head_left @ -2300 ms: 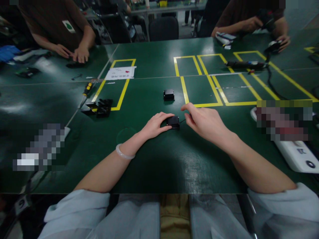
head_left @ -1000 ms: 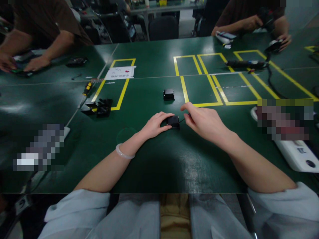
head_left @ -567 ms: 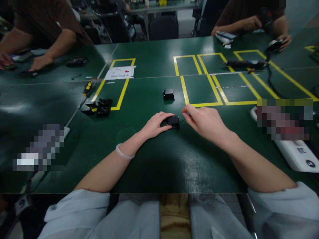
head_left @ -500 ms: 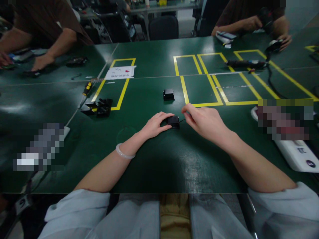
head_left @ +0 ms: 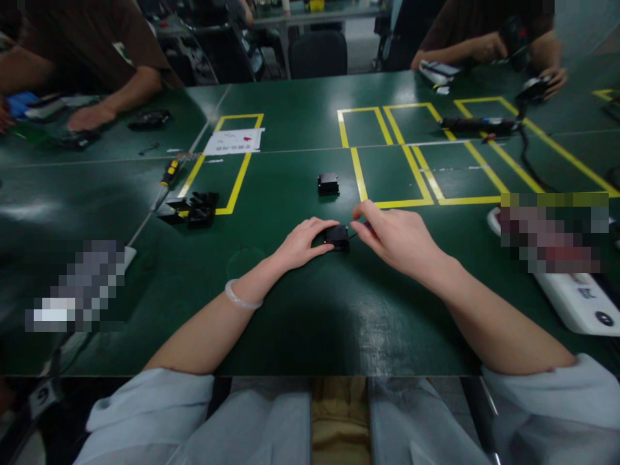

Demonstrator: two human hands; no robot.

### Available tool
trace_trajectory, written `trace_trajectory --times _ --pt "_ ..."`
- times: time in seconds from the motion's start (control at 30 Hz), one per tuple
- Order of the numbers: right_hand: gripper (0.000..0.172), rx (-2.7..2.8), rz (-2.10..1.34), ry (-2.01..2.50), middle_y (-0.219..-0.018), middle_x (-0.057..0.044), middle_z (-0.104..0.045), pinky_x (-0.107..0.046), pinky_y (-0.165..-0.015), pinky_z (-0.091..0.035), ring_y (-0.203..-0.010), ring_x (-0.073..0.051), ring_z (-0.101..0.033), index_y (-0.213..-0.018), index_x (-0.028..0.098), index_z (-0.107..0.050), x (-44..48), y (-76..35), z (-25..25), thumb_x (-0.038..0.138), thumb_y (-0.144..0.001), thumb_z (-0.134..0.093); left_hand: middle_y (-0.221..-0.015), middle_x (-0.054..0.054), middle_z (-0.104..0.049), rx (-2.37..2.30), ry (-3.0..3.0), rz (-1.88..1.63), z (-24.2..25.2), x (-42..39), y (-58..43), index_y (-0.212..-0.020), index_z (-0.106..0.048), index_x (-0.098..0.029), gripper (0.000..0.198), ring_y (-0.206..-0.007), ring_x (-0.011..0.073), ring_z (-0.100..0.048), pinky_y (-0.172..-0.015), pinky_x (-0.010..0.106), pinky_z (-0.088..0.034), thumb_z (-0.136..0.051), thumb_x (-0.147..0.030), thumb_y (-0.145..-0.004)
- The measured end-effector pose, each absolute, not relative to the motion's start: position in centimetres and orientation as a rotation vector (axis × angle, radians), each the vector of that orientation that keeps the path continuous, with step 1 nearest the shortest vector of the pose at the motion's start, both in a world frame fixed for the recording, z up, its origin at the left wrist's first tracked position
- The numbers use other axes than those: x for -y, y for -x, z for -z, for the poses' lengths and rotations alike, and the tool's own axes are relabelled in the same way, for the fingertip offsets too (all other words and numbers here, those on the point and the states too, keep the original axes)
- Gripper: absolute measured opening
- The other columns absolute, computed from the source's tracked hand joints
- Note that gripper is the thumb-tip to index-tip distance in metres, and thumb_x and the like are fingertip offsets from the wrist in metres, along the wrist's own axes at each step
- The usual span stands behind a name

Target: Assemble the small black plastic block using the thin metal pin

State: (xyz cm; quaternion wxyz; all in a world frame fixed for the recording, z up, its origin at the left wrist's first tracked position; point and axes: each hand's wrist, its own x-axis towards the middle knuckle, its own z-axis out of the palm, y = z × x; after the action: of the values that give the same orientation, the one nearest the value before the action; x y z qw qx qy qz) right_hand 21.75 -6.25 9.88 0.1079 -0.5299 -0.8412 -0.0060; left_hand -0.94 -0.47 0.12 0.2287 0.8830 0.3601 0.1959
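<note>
My left hand (head_left: 306, 243) grips a small black box-shaped part (head_left: 338, 236) from its left side, thumb in front and fingers behind, on the green table. A thin dark wire (head_left: 353, 235) runs from the part's right side to my right hand (head_left: 398, 240). The fingers of that hand are pinched around the wire, and its end is hidden in them. Just beyond my hands, a second similar black part (head_left: 329, 184) stands on the table.
Several black pieces (head_left: 201, 210) and a yellow-black screwdriver (head_left: 169, 173) lie left. A paper label (head_left: 236, 141) is near yellow tape outlines (head_left: 398, 205). White power strips (head_left: 578, 300) flank both sides. Across the table, two people handle dark devices; a black tool (head_left: 477, 124) lies far right.
My right hand has shifted very slightly, its fingers still on the wire. My left hand and the black part stay put. The person at far left has moved their arms.
</note>
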Motion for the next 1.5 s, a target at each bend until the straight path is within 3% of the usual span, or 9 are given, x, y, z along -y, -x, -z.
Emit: trace_trajectory --times 0.23,0.5,0.73,1.0,1.27,1.5 --pt "0.029 2.454 0.057 1.536 -0.081 -0.004 -0.072 -0.028 -0.056 -0.027 -0.067 -0.018 -0.063 -0.115 0.019 -0.053 6.20 -21.89 -9.58 0.028 -0.097 -0.032 -0.122 0.007 -0.057 -0.986 -2.434 -0.546 -0.20 0.44 0.88 -0.138 -0.048 -0.025 0.049 -0.113 0.0247 -0.053 -0.100 0.038 -0.042 -0.056 -0.045 -0.093" --pt "0.040 2.491 0.081 1.611 -0.078 -0.005 -0.071 -0.028 -0.054 -0.024 -0.067 -0.019 -0.064 -0.107 0.019 -0.058 6.20 -21.74 -9.96 0.042 -0.101 -0.027 -0.121 0.008 -0.057 -0.993 -2.436 -0.533 -0.24 0.46 0.95 -0.138 -0.048 -0.024 0.050 -0.112 0.0246 -0.053 -0.099 0.037 -0.042 -0.056 -0.045 -0.093" --pt "0.035 2.432 0.092 1.593 -0.077 -0.004 -0.071 -0.028 -0.054 -0.024 -0.064 -0.018 -0.062 -0.122 0.017 -0.052 6.17 -21.75 -9.52 0.029 -0.097 -0.031 -0.121 0.008 -0.057 -0.986 -2.443 -0.537 -0.14 0.46 0.91 -0.138 -0.048 -0.025 0.049 -0.111 0.0249 -0.053 -0.099 0.038 -0.042 -0.056 -0.045 -0.094" --pt "0.042 2.494 0.062 1.635 -0.077 -0.006 -0.071 -0.027 -0.055 -0.024 -0.066 -0.019 -0.062 -0.108 0.018 -0.058 6.23 -21.81 -9.98 0.044 -0.100 -0.026 -0.121 0.008 -0.057 -0.985 -2.432 -0.541 -0.08 0.43 0.95 -0.138 -0.047 -0.024 0.050 -0.112 0.0247 -0.053 -0.100 0.038 -0.042 -0.056 -0.045 -0.093" --pt "0.031 2.457 0.038 1.613 -0.081 -0.003 -0.071 -0.028 -0.055 -0.025 -0.067 -0.018 -0.063 -0.114 0.018 -0.054 6.24 -21.84 -9.95 0.029 -0.097 -0.031 -0.121 0.007 -0.057 -0.983 -2.439 -0.547 -0.13 0.44 0.92 -0.138 -0.048 -0.025 0.049 -0.112 0.0241 -0.053 -0.099 0.037 -0.042 -0.056 -0.044 -0.093" --pt "0.041 2.498 0.071 1.623 -0.078 -0.005 -0.071 -0.028 -0.054 -0.023 -0.067 -0.019 -0.063 -0.106 0.019 -0.057 6.10 -21.97 -9.78 0.046 -0.101 -0.026 -0.121 0.008 -0.057 -0.984 -2.439 -0.547 -0.05 0.45 0.94 -0.138 -0.047 -0.024 0.050 -0.112 0.0247 -0.053 -0.099 0.038 -0.043 -0.055 -0.045 -0.094"
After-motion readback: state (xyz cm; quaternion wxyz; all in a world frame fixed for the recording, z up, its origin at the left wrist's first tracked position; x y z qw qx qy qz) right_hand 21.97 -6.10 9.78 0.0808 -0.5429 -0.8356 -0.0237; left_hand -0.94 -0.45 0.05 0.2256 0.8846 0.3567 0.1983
